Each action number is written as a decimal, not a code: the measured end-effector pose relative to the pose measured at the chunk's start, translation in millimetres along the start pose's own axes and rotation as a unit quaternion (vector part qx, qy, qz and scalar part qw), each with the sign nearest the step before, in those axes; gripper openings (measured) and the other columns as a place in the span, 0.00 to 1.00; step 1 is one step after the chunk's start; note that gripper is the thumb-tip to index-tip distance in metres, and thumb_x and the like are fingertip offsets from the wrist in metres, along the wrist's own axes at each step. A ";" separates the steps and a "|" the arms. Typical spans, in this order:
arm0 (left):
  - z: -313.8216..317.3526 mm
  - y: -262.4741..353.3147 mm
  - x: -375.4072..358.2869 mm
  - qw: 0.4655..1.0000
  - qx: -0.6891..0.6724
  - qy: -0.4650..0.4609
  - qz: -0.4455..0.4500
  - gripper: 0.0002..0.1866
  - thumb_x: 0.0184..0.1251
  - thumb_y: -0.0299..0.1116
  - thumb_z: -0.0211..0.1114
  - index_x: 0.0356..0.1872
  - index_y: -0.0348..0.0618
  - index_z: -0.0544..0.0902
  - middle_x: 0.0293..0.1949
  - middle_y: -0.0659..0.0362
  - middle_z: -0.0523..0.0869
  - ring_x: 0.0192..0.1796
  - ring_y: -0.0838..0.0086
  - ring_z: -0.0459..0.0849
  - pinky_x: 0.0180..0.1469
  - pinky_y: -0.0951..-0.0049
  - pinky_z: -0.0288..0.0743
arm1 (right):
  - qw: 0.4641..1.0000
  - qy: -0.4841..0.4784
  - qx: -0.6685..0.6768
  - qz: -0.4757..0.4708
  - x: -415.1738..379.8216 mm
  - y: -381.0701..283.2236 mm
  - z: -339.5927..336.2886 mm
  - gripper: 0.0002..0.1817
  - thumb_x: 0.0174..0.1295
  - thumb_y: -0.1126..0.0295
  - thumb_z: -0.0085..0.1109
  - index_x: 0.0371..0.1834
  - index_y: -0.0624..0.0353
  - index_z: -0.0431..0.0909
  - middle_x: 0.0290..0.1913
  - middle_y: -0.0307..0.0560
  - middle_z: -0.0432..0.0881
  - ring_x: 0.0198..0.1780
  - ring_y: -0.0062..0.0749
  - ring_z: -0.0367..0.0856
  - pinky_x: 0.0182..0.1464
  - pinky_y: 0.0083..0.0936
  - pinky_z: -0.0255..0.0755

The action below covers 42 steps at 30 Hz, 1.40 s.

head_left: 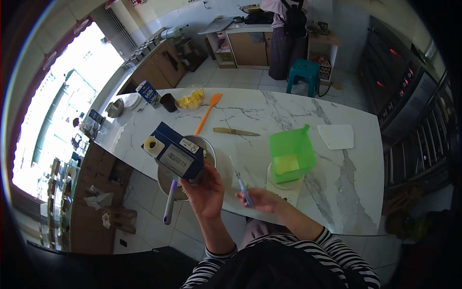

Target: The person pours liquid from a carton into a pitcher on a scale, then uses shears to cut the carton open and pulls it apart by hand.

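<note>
My left hand (206, 192) is wrapped around the lower end of a dark blue carton (168, 147). The carton is tilted over a metal pan (211, 150), its cream-coloured spout uncapped and turned to the left. Pale pieces show inside the pan, largely hidden by the carton; the pan's grey and purple handle (168, 207) points toward me. In my right hand (260, 199) is a slim tool with a light blue handle (245, 193) and a thin metal end, pointing away from me. Just right of that hand, a green container (294, 156) with something yellow inside stands on a scale (291, 196).
A knife (236, 132) and an orange spatula (209, 113) lie beyond the pan. Farther back are a milk carton (148, 94), a dark cup (169, 102) and a bag of yellow pieces (191, 98). A white scraper (336, 137) lies right. A person (284, 43) stands at the far counter.
</note>
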<state>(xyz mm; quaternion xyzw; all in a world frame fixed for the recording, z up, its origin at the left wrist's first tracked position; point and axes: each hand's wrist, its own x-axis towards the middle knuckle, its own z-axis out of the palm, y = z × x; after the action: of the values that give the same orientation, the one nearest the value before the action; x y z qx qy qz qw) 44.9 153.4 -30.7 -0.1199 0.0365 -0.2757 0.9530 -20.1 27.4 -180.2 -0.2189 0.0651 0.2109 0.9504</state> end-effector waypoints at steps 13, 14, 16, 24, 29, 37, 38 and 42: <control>-17.2 -191.8 -78.4 0.920 0.264 -0.235 -0.172 0.24 0.58 0.42 0.54 0.53 0.42 0.65 0.51 0.54 0.71 0.55 0.64 0.68 0.59 0.64 0.58 | 0.897 -0.043 -0.373 -0.234 -344.2 -52.0 15.9 0.10 0.44 0.68 0.63 0.25 0.63 0.75 0.34 0.44 0.67 0.34 0.23 0.65 0.37 0.18 0.60; -18.4 -214.9 -76.4 0.916 0.291 -0.165 -0.221 0.24 0.58 0.42 0.54 0.53 0.42 0.65 0.50 0.55 0.72 0.54 0.66 0.68 0.58 0.65 0.59 | 0.898 0.027 -0.335 -0.284 -359.5 -44.5 13.7 0.09 0.42 0.69 0.64 0.21 0.62 0.74 0.33 0.43 0.67 0.32 0.22 0.65 0.34 0.16 0.60; -33.0 -254.5 -71.4 0.892 0.313 -0.080 -0.315 0.23 0.57 0.42 0.56 0.51 0.42 0.65 0.47 0.58 0.74 0.52 0.69 0.70 0.56 0.66 0.61 | 0.867 0.088 -0.312 -0.379 -372.6 -24.8 3.9 0.10 0.40 0.71 0.65 0.18 0.61 0.73 0.32 0.42 0.67 0.30 0.22 0.64 0.32 0.16 0.59; -180.3 -332.0 -63.4 0.837 0.319 0.151 -0.418 0.22 0.53 0.42 0.61 0.46 0.44 0.68 0.43 0.60 0.74 0.46 0.74 0.74 0.51 0.76 0.67 | 0.565 0.569 -0.224 -0.554 -323.6 -13.8 -23.5 0.20 0.32 0.71 0.71 0.30 0.65 0.73 0.35 0.35 0.63 0.24 0.18 0.58 0.26 0.18 0.56; -237.2 -333.1 -73.1 0.822 0.302 0.184 -0.446 0.23 0.52 0.41 0.62 0.47 0.43 0.68 0.43 0.59 0.74 0.48 0.72 0.72 0.54 0.72 0.64 | 0.503 0.600 -0.173 -0.598 -304.2 -17.5 -63.6 0.28 0.38 0.75 0.68 0.44 0.70 0.66 0.46 0.45 0.69 0.39 0.25 0.72 0.41 0.18 0.66; -252.3 -335.2 -68.9 0.829 0.291 0.215 -0.427 0.21 0.52 0.40 0.62 0.45 0.42 0.70 0.43 0.59 0.75 0.47 0.73 0.72 0.53 0.71 0.63 | 0.506 0.645 -0.157 -0.551 -300.3 -34.2 -70.3 0.18 0.42 0.78 0.63 0.38 0.70 0.71 0.36 0.47 0.76 0.38 0.27 0.74 0.41 0.22 0.68; -252.7 -335.3 -69.0 0.830 0.283 0.211 -0.433 0.21 0.53 0.40 0.62 0.45 0.42 0.69 0.43 0.60 0.75 0.47 0.73 0.72 0.53 0.71 0.63 | 0.495 0.653 -0.163 -0.549 -300.0 -34.4 -68.7 0.16 0.42 0.78 0.63 0.36 0.70 0.72 0.35 0.47 0.77 0.36 0.27 0.75 0.41 0.22 0.68; -250.4 -337.8 -71.0 0.826 0.254 0.212 -0.456 0.22 0.54 0.41 0.60 0.48 0.43 0.67 0.43 0.58 0.75 0.48 0.69 0.73 0.53 0.69 0.64 | 0.476 0.669 -0.196 -0.535 -303.8 -33.5 -66.5 0.14 0.42 0.77 0.64 0.33 0.70 0.73 0.33 0.47 0.78 0.35 0.27 0.75 0.40 0.22 0.68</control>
<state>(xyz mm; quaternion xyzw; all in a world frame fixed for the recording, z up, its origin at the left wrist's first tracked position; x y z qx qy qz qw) -223.7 -137.5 -189.0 0.1851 0.1069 -0.6973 0.6842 -282.1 -142.6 -161.0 -0.4669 0.5086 -0.5419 0.4792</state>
